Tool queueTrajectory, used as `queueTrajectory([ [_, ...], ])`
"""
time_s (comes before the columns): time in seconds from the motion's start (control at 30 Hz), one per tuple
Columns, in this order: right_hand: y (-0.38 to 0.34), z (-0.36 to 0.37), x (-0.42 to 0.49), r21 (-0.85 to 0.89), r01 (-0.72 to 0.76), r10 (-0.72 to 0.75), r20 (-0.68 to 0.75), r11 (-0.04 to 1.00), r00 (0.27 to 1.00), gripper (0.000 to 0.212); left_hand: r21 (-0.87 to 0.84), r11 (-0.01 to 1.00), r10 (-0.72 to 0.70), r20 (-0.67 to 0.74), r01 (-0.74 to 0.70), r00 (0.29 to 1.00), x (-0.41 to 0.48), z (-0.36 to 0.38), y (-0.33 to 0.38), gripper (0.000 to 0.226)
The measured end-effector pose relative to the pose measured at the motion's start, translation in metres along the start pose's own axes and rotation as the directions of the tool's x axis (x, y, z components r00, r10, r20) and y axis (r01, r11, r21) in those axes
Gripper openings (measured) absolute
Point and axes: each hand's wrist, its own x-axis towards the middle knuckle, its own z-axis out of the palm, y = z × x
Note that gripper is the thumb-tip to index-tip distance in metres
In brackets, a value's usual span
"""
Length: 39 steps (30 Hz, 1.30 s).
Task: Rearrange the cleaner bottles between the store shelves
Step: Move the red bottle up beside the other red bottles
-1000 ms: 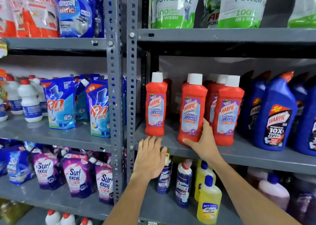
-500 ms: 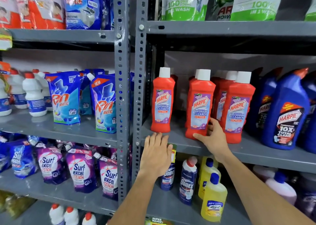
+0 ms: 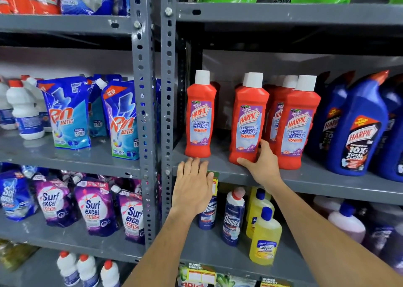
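Note:
Several red Harpic bathroom cleaner bottles with white caps stand on the grey middle shelf. One red bottle stands alone at the left. My right hand grips the base of a second red bottle, thumb in front, fingers behind it; the bottle stands upright on the shelf. More red bottles stand right beside it. My left hand lies flat, fingers apart, against the shelf's front edge below the lone bottle, holding nothing.
Blue Harpic bottles fill the shelf's right end. Below stand Domex bottles and yellow Lizol bottles. Grey perforated uprights divide the racks; the left rack holds Rin pouches, Surf Excel pouches and white bottles.
My right hand has stayed on the red bottle's base and my left hand on the shelf edge. The camera has shifted, so the shelves sit further right and higher in view.

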Motion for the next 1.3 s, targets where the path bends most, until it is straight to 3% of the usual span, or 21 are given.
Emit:
queueTrajectory([
  [0.2, -0.001, 0.000, -0.001, -0.039, 0.008, -0.008, -0.001, 0.999, 1.000, 0.074, 0.003, 1.000, -0.001, 0.002, 0.001, 1.000, 0.000, 0.000, 0.001, 0.052],
  [0.33, 0.000, 0.002, -0.010, -0.066, 0.078, -0.083, -0.077, 0.995, 0.994, 0.077, 0.015, 1.000, -0.009, 0.019, 0.008, 1.000, 0.000, 0.002, -0.001, 0.053],
  [0.47, 0.002, 0.005, -0.027, -0.081, 0.197, -0.208, -0.161, 0.977, 0.965, 0.083, 0.017, 1.000, -0.008, 0.017, 0.008, 1.000, 0.001, 0.002, 0.001, 0.055],
  [0.63, 0.028, 0.021, -0.078, -0.247, 0.412, -0.454, -0.148, 0.877, 0.879, 0.065, -0.039, 0.993, -0.118, -0.143, 0.114, 0.983, -0.041, 0.023, -0.003, 0.066],
  [0.73, 0.060, 0.037, -0.112, -0.304, 0.488, -0.541, -0.122, 0.818, 0.832, 0.061, -0.072, 0.992, -0.114, -0.084, 0.108, 0.990, -0.085, 0.056, -0.005, 0.071],
  [0.83, 0.094, 0.054, -0.136, -0.243, 0.403, -0.426, -0.048, 0.882, 0.904, 0.063, -0.056, 0.992, -0.109, 0.052, 0.112, 0.993, -0.123, 0.088, -0.008, 0.072],
  [1.0, 0.139, 0.079, -0.135, -0.138, 0.114, -0.101, 0.099, 0.984, 0.990, 0.079, -0.077, 0.985, -0.123, 0.330, 0.157, 0.936, -0.159, 0.134, -0.021, 0.071],
  [1.17, 0.171, 0.111, -0.105, -0.011, -0.268, 0.266, 0.147, 0.963, 0.953, 0.097, -0.033, 0.989, -0.101, 0.580, 0.147, 0.808, -0.174, 0.174, -0.043, 0.069],
  [1.3, 0.199, 0.138, -0.091, 0.001, -0.392, 0.390, 0.096, 0.920, 0.916, 0.103, -0.004, 0.994, -0.082, 0.665, 0.113, 0.743, -0.173, 0.199, -0.049, 0.069],
])
